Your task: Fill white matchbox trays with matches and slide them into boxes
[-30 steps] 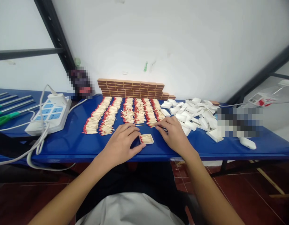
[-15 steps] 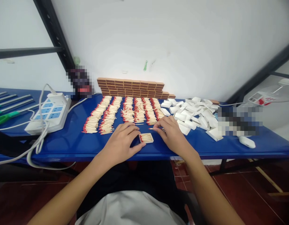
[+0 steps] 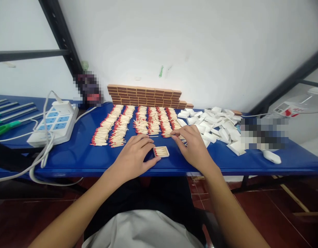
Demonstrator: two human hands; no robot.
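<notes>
My left hand (image 3: 134, 155) rests on the table and grips a small white matchbox tray (image 3: 166, 155) between thumb and fingers. Red-headed matches (image 3: 160, 151) lie side by side in the tray, heads to the left. My right hand (image 3: 191, 144) hovers at the front end of the right-hand rows of matches, thumb and index fingertips nearly together. Whatever may be between these fingertips does not show. Loose matches are spread in several long rows (image 3: 104, 132) behind my hands, and my right hand covers part of the rightmost row (image 3: 171, 113).
Brown matchbox sleeves (image 3: 143, 96) are stacked like a wall at the back. A heap of white empty trays (image 3: 213, 122) lies to the right, near a white earphone case (image 3: 272, 156) and plastic bottle (image 3: 294, 106). A power strip (image 3: 55, 122) with cables and green-handled tools (image 3: 6, 130) are left.
My right hand has moved slightly up and away from the tray, toward the match rows. The match at its fingertips earlier no longer shows. My left hand stays on the tray.
</notes>
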